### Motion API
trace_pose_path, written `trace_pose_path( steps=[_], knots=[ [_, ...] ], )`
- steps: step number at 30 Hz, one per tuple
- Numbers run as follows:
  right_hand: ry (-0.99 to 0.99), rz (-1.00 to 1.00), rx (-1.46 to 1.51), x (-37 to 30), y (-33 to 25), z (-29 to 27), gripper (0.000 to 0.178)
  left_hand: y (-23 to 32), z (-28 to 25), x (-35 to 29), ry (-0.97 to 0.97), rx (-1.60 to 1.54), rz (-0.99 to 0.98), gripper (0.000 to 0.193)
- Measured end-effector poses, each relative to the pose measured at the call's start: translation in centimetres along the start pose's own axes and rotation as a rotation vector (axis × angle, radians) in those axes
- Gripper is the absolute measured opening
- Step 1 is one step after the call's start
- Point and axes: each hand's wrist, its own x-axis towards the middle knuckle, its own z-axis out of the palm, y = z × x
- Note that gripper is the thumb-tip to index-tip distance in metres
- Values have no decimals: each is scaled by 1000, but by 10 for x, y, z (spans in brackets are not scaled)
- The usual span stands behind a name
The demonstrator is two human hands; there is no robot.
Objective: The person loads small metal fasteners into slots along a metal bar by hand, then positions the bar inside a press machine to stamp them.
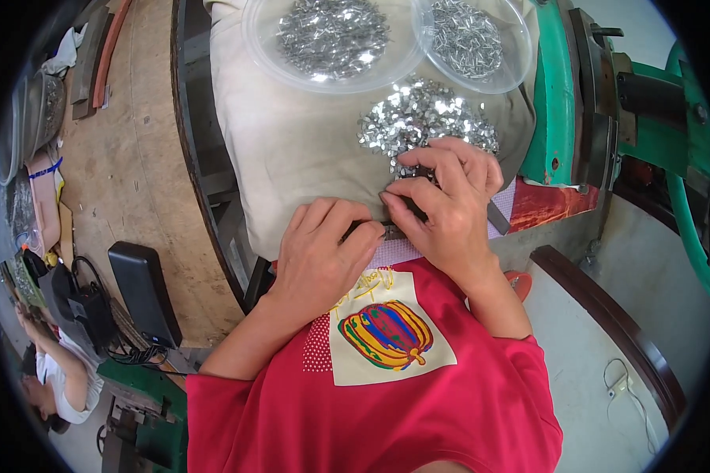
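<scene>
A loose pile of small shiny metal pieces lies on a beige cloth in front of me. My right hand reaches over the pile's near edge, its thumb and index fingertips close together; whatever they pinch is too small to make out. To its left, my left hand has curled fingers, the thumb and index meeting near a narrow dark metal strip at the cloth's near edge. What the left fingers hold is hidden. Beyond the pile, a wide clear tub and a smaller clear tub contain more small metal parts.
Green machinery stands close on the right. At left, a wooden table carries a black box-shaped device, cables and metal bars. Another person sits at the lower left.
</scene>
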Motion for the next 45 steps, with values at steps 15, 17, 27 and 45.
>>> trace_pose_path(
  steps=[15,17,27,45],
  knots=[
    [0,0,113,-50,5,-7,17,1,5,3,-27,18,9,19],
    [22,14,119,-45,7,-7,18,1,5,3,-31,24,10,19],
    [14,-112,-83,0,12,1,15,5,-3,-1,-43,116,69,18],
    [-127,-154,-156,14,7,-12,16,1,15,-3,35,207,150,13]
  ],
)
